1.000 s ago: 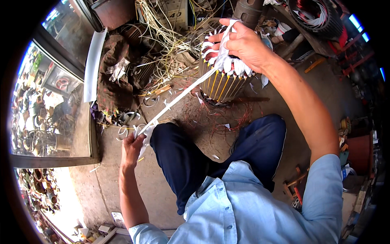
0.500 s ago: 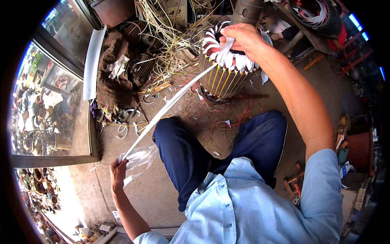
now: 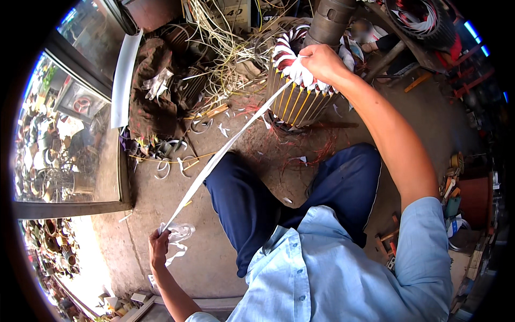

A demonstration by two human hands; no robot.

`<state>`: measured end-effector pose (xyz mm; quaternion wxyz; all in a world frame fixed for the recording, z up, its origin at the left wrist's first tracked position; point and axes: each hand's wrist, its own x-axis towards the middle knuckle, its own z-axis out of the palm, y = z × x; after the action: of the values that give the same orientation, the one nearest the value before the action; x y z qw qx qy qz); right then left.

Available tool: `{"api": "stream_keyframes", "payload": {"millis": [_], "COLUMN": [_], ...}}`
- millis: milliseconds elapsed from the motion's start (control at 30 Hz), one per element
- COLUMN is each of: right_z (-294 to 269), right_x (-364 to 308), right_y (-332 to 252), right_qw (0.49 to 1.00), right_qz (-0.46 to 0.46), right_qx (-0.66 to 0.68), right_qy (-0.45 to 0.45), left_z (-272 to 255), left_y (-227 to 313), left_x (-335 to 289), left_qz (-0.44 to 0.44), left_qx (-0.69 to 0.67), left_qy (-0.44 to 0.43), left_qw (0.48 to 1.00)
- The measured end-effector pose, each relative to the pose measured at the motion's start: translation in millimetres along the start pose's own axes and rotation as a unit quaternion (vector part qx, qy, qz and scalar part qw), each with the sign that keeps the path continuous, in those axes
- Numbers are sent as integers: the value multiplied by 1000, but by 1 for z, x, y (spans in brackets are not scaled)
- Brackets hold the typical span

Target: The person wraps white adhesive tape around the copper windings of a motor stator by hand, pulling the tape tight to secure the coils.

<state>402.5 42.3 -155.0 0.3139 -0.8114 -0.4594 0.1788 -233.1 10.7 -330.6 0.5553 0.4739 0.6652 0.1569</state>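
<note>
A motor stator (image 3: 293, 105) stands on the floor beyond my knees, its ribbed side lined with yellow strips. White wrapping covers much of the winding ends (image 3: 287, 52) round its top rim, with dark red wire between the turns. My right hand (image 3: 325, 65) is closed at the near rim, its fingers pinching white cloth tape against the wrapped windings; the fingertips are partly hidden. From there the tape (image 3: 214, 160) runs taut down to the left, past my left knee. My left hand (image 3: 159, 248) grips its other end low at the left, and loose loops dangle beside the fingers.
Tangled pale wires (image 3: 236, 64) lie behind and left of the stator. A dark cloth-covered heap (image 3: 153, 102) sits beside the glass door (image 3: 64, 150). Another stator (image 3: 418, 24) rests at the far right, near a partly visible person. Scraps and red wire bits litter the floor.
My right hand has come down onto the rim, and the tape loop it held up is now drawn in against the windings. My left hand has shifted slightly, keeping the tape taut.
</note>
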Motion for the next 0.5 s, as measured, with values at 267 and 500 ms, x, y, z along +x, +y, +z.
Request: {"api": "stream_keyframes", "payload": {"millis": [267,500], "right_z": [-3,12], "right_x": [-11,-28], "right_y": [-8,-5], "right_qw": [971,947], "right_qz": [-59,-126], "right_qx": [-226,-283], "right_qy": [56,87], "left_z": [-24,-47], "left_y": [-32,-44], "left_x": [5,-7], "left_qz": [-37,-29], "left_qx": [89,-25], "left_qy": [0,68], "left_qw": [995,997]}}
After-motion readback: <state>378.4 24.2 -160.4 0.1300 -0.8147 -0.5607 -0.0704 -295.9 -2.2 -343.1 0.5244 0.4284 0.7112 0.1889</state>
